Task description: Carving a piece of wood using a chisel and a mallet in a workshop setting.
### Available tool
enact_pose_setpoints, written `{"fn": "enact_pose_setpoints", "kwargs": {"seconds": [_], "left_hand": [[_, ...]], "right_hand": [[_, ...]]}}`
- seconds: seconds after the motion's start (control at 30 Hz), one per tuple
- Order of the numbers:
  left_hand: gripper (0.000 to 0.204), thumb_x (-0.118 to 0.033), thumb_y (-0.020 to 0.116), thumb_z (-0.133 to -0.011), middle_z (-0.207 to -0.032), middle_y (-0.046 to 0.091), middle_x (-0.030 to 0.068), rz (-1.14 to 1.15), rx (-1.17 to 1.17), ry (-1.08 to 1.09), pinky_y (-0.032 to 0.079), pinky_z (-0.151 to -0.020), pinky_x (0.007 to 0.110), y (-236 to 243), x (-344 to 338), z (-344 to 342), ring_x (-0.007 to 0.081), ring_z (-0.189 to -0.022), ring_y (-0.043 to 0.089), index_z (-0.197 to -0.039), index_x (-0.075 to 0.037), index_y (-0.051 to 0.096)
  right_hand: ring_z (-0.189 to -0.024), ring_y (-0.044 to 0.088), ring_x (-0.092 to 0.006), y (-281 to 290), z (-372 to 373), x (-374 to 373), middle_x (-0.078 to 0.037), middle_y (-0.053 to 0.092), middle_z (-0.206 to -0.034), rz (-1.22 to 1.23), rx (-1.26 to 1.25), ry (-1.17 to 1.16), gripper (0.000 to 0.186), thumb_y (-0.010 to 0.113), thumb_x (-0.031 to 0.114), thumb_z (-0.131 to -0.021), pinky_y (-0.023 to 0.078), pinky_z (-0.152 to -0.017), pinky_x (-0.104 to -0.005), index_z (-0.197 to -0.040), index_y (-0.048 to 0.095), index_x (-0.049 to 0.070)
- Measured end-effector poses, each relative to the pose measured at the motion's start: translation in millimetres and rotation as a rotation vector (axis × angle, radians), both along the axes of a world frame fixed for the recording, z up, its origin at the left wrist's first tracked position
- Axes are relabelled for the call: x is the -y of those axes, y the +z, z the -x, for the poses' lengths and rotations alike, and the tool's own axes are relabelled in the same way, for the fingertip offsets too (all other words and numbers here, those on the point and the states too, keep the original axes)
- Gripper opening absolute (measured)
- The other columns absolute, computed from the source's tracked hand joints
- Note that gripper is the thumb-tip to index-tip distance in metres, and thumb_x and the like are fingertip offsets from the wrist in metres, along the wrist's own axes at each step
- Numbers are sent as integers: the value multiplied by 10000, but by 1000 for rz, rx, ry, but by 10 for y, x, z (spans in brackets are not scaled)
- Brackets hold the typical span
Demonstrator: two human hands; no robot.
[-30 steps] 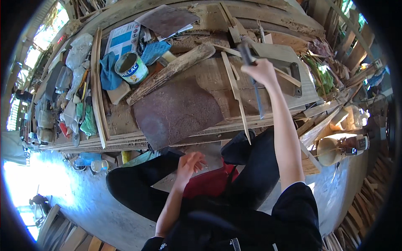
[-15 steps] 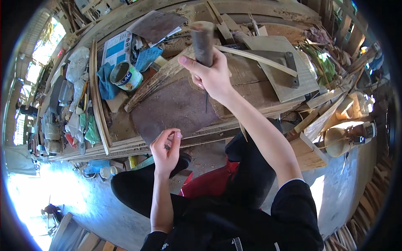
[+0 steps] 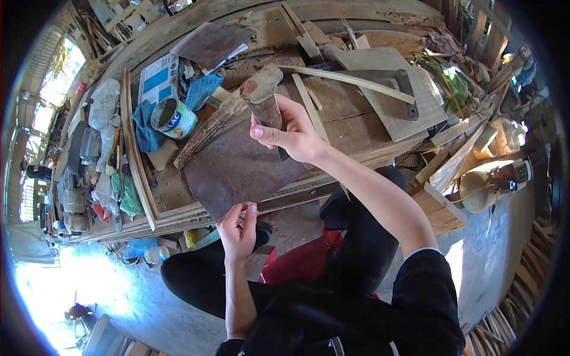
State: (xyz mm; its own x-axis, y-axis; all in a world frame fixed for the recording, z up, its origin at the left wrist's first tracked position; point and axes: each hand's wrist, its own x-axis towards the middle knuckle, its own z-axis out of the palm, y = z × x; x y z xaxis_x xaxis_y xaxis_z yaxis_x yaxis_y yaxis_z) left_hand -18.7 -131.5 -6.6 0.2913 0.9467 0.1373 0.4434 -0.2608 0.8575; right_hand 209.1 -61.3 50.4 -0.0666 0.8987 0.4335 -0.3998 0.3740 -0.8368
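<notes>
My right hand [image 3: 289,132] is closed around a thick round wooden handle [image 3: 263,105], whose broad worn end tilts up and to the left. A short dark part of this tool shows below my fist; the rest is hidden. Under it lies a dark brown sheet [image 3: 234,166] on the workbench. At the sheet's near edge, my left hand [image 3: 238,228] is closed, thumb and fingertips pinched together; whether anything small sits in them cannot be made out. A rough wooden piece [image 3: 205,127] lies just left of my right hand.
A tin can [image 3: 173,117] stands beside a blue cloth [image 3: 145,127] on the bench's left side. Long wood strips [image 3: 138,154] lie farther left. To the right are a flat board [image 3: 389,95], a dark metal-ended tool [image 3: 406,95] and thin sticks [image 3: 356,83].
My right hand has come down and slightly left, and the handle now leans left with its end face showing. My left hand stays almost in place.
</notes>
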Motion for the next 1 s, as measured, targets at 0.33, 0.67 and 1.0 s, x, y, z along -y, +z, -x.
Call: {"fn": "enact_pose_setpoints", "kwargs": {"seconds": [0.33, 0.67, 1.0], "left_hand": [[130, -84, 617, -884, -702, 666, 98, -51, 89, 57, 429, -524, 229, 6, -104, -26, 105, -550, 569, -844, 35, 650], [82, -96, 668, -818, -779, 646, 106, -258, -179, -7, 461, -640, 327, 27, -334, -183, 256, -735, 594, -829, -17, 652], [436, -369, 650, -814, -1300, 491, 128, -562, -635, -79, 276, -1060, 516, -281, -327, -401, 372, -1268, 381, -1199, -164, 628]], "right_hand": [[-839, 471, -45, -16, 26, -4, 31, 562, -916, -30, 6, 36, 441, 737, 181, -837, 410, -722, -222, -1202, 544, 24], [-563, 492, -60, 28, -28, -77, 1, 563, -717, 32, 72, 27, 190, 739, 115, -816, 365, -483, -217, -878, 572, 48], [-482, 475, -63, -24, -38, -76, 12, 526, -557, 75, 136, 0, 188, 730, 99, -809, 333, -444, -232, -705, 587, 35]]}}
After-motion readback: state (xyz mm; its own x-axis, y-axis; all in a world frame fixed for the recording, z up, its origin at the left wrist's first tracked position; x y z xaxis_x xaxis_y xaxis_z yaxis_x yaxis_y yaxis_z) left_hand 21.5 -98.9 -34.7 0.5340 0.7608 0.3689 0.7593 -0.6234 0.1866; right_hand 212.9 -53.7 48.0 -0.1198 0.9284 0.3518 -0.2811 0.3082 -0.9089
